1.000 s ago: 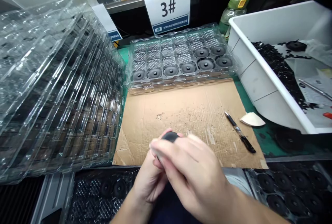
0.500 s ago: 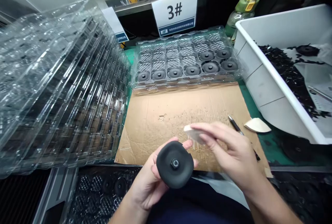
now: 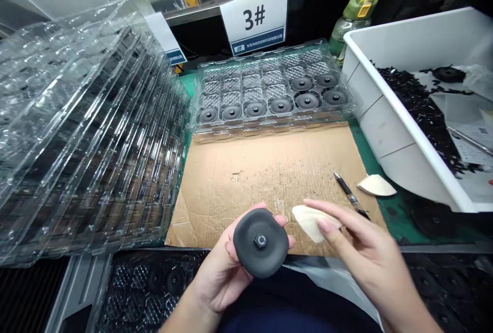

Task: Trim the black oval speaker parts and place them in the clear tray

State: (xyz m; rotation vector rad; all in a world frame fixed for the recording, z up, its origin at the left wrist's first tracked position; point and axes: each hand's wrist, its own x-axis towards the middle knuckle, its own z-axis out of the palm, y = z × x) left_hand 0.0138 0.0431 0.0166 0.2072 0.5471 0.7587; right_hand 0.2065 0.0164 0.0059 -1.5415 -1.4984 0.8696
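My left hand grips a round black disc part with a small metal nut at its centre, face up over the front edge of a brown cardboard sheet. My right hand pinches a thin cream-coloured pad just right of the disc, fingers extended along it. Behind the cardboard sits a clear blister tray with a front row of the same black discs and a few more in the second row at right.
A tall leaning stack of clear trays fills the left. A white bin of black scraps stands right. A pen-like tool and a second cream pad lie on the cardboard's right. Dark trays lie below.
A second ago both hands were closed together over the disc. They have separated: the left hand turned the disc face up, and the right hand drew away with the cream pad, now lowered beside it.
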